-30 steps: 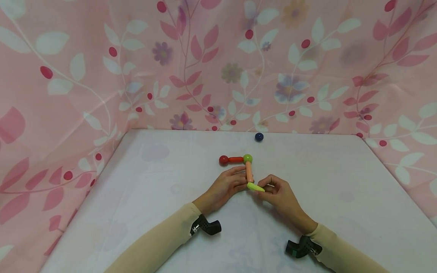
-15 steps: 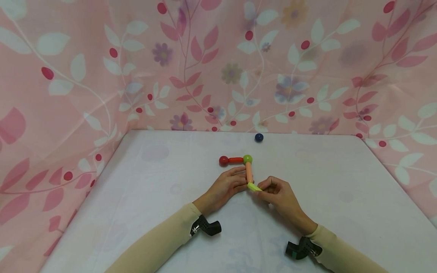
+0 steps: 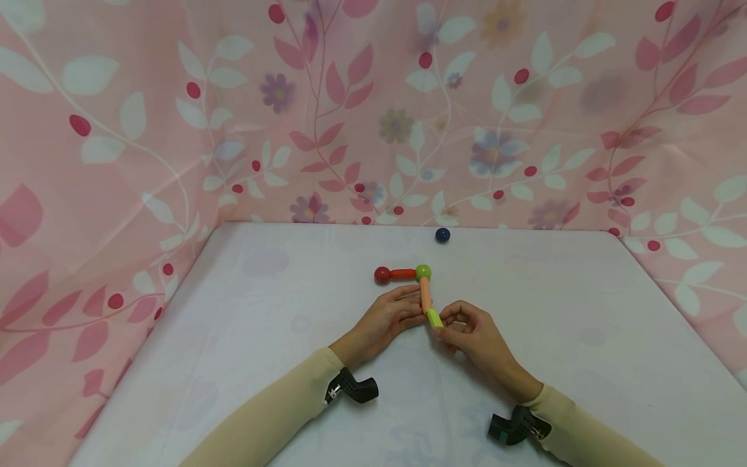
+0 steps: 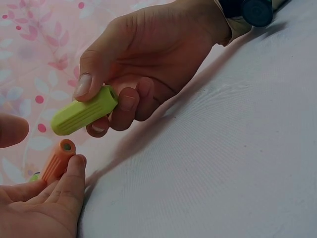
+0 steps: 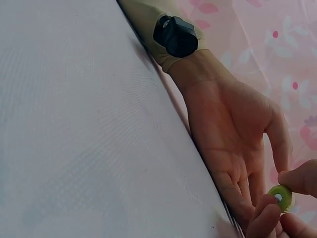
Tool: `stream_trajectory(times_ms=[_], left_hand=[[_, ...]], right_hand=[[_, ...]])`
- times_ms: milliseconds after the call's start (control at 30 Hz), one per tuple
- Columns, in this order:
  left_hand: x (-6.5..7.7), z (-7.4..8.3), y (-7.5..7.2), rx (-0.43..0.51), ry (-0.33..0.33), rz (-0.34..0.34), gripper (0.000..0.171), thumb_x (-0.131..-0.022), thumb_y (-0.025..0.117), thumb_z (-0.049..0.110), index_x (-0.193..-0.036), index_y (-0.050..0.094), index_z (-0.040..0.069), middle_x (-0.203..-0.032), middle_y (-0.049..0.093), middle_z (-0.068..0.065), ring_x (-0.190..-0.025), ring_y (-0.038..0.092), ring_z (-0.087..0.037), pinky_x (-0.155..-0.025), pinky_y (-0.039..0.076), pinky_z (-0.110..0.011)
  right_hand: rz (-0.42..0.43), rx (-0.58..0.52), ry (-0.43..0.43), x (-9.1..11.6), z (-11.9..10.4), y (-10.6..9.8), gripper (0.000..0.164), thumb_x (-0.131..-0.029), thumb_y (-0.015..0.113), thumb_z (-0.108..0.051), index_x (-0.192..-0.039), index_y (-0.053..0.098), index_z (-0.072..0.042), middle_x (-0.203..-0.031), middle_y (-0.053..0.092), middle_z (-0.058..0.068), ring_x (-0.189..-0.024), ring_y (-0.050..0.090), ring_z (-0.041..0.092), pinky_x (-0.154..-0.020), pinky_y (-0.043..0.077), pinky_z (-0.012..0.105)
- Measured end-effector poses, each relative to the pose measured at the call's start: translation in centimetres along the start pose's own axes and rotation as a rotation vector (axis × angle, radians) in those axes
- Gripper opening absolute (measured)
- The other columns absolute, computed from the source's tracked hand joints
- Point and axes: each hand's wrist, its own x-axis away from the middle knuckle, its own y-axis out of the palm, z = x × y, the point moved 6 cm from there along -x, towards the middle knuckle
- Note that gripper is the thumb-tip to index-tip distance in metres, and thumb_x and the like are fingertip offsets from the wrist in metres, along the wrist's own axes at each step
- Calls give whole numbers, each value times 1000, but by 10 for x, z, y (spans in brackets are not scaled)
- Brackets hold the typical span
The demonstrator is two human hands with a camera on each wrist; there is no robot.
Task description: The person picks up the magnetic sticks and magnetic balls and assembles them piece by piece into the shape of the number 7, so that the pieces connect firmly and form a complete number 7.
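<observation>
My right hand (image 3: 480, 334) pinches a yellow-green ridged magnetic stick (image 4: 84, 111) between thumb and fingers. In the right wrist view the stick's round end (image 5: 281, 198) shows a metal dot at its centre. An orange magnetic stick (image 3: 426, 293) lies along the fingers of my left hand (image 3: 382, 324), which are fairly straight, the thumb apart from it. In the left wrist view a gap shows between the yellow-green stick and the orange stick's end. At its far end the orange stick meets a green ball (image 3: 423, 272), joined by a red stick (image 3: 403, 274) to a red ball (image 3: 382, 275).
A dark blue ball (image 3: 443, 235) sits near the back edge of the white-covered table (image 3: 280, 279). Behind the table hangs a pink floral cloth (image 3: 373, 130). Black wrist cameras (image 3: 357, 386) are strapped over both beige sleeves.
The yellow-green stick in my right hand has swung from pointing sideways to closer in line with the orange stick. My left hand and the balls have stayed in place.
</observation>
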Motion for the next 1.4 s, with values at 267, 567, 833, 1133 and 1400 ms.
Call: stream_trajectory(times_ms=[267,567,833,1133,1400], left_hand=[[0,1,0,-11,0,1,55,-103,51,0,-156,36,-5,-151,47,-26,-126,57,-27,-110,43,-44],[0,1,0,-12,-3,14,55,-102,52,1,-155,37,-5,-151,47,-24,-125,58,-26,-110,43,-44],[1,1,1,-18,-9,20,55,-103,52,2,-155,38,-5,-150,49,-23,-126,58,-27,-110,44,-43],[1,0,1,-34,-13,23,54,-102,53,2,-154,39,-6,-147,52,-22,-124,59,-26,-109,44,-43],[2,-2,2,-102,-44,31,53,-102,59,6,-151,44,-7,-140,58,-25,-119,62,-24,-101,51,-40]], right_hand=[[-13,-75,96,1,3,5,32,-93,76,-3,-113,56,11,-94,64,19,-69,63,19,-62,56,31],[-18,-171,199,3,8,10,33,-93,77,-8,-113,57,7,-93,67,17,-74,66,22,-64,57,31],[-12,-177,223,3,9,10,32,-94,78,-10,-112,56,6,-91,68,17,-74,67,22,-66,58,31],[12,-177,244,3,11,11,36,-96,77,-16,-114,56,6,-92,69,19,-77,68,24,-69,58,32],[-32,-176,226,4,8,12,39,-99,72,-13,-125,54,9,-98,69,18,-82,67,23,-73,58,31]])
